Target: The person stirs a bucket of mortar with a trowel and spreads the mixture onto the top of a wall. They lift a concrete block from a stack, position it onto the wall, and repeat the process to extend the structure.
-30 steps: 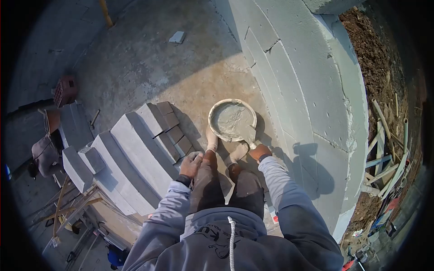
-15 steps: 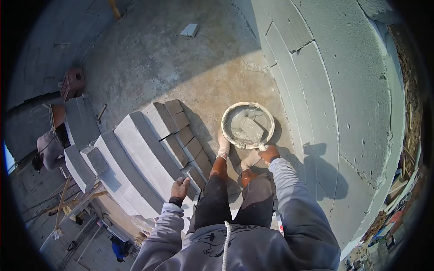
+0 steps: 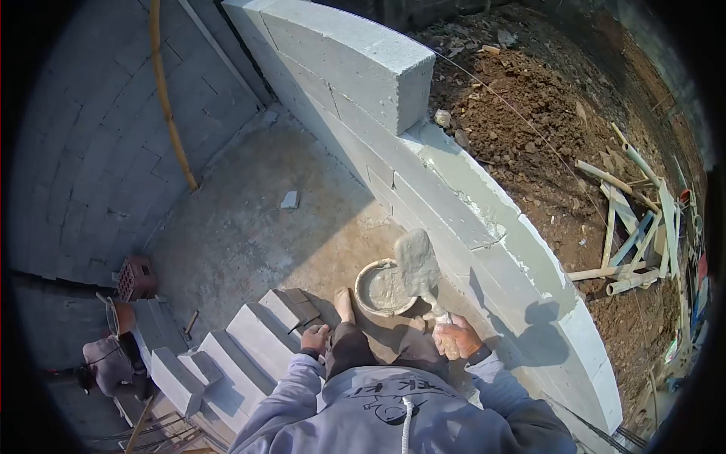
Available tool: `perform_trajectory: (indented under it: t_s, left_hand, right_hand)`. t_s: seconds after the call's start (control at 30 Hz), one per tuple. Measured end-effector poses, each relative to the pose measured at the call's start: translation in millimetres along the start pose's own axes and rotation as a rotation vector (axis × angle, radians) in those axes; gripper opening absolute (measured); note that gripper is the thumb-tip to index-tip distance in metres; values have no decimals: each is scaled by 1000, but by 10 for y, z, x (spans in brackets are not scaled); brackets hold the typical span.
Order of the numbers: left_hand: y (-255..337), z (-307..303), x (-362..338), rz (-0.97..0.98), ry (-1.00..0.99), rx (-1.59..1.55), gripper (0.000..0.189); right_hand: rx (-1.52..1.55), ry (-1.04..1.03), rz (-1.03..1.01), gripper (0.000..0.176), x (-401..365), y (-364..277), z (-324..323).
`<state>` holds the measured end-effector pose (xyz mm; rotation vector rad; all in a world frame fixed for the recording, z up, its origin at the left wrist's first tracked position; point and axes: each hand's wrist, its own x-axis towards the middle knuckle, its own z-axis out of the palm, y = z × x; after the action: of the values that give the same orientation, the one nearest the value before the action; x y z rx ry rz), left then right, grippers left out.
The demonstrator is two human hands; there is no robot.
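Observation:
My right hand (image 3: 456,337) is wrapped round the handle of a trowel (image 3: 417,261), whose blade carries a thick load of wet grey mortar. The blade is raised above a round tub (image 3: 360,296) of mortar on the floor and hides part of its right side. My left hand (image 3: 314,338) hangs with curled fingers beside the stacked light-grey blocks (image 3: 261,329); nothing shows in it. To the right runs a low block wall (image 3: 431,200), with a wet-looking grey layer along part of its top.
One block (image 3: 355,57) sits higher on the wall's far end, and a string (image 3: 522,129) runs past it. Beyond lie soil and poles (image 3: 616,280). At left are a bent-over person (image 3: 113,359), a red-brown crate (image 3: 136,278) and a hammer-like tool (image 3: 191,321).
My right hand has lifted the trowel out of the tub, now loaded with mortar. My view has tilted up and towards the wall, bringing its top and the soil into sight.

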<state>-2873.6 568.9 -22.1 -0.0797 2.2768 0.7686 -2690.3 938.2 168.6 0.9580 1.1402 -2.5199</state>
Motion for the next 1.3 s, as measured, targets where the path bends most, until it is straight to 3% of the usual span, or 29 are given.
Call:
perform_trajectory:
  t_s: [0.1,0.13,0.2,0.27,0.4,0.47,0.53,0.6,0.67,0.73,0.83,0.93,1.0,1.13,1.3]
  left_hand:
    - [92,-257,121,1,-29,177,37]
    - [188,-406,241,2,-140,175,36]
    - [275,-678,625,156,-155,194,35]
    - [803,-1157,719,281,-143,97,36]
    - [1107,-1992,1223,428,-10,-78,32]
    - [1172,-2366,1329,442,29,-85,29]
    - [888,-2607,1550,431,51,-28,29]
    - [414,-2738,1896,329,57,-25,33]
    - [126,-2747,1858,171,28,16,34]
    - [334,-2650,1354,6,-22,72,38]
    - [67,-2440,1392,6,-147,35,39]
    - [264,-2366,1344,180,-238,409,37]
    - [134,-2239,1761,221,-277,258,37]
    - [835,-2234,1729,323,-267,67,36]
    - [1035,-2184,1916,429,-214,158,37]
  right_hand:
    - [161,43,-329,30,248,-278,581]
    - [215,71,-439,30,391,-370,795]
    - [284,68,-580,32,870,-599,1111]
    - [357,171,-659,34,1416,-851,1361]
    - [256,678,-814,38,2486,-1211,1857]
    - [24,972,-873,37,3199,-1273,1908]
    - [-146,1154,-750,40,2981,-1620,2292]
    - [-205,1191,-704,48,2902,-1868,2563]
    - [-216,1182,-820,49,2812,-2015,2760]
    - [-231,1184,-809,50,2773,-2137,2883]
    - [-301,1181,-813,53,2678,-2145,3016]
    - [-396,1205,-905,56,2719,-1738,3050]
    - [-429,1166,-950,55,2646,-1375,2976]
    - [-439,1068,-914,52,2557,-792,2690]
    - [-319,1217,-932,52,2617,-1146,2491]
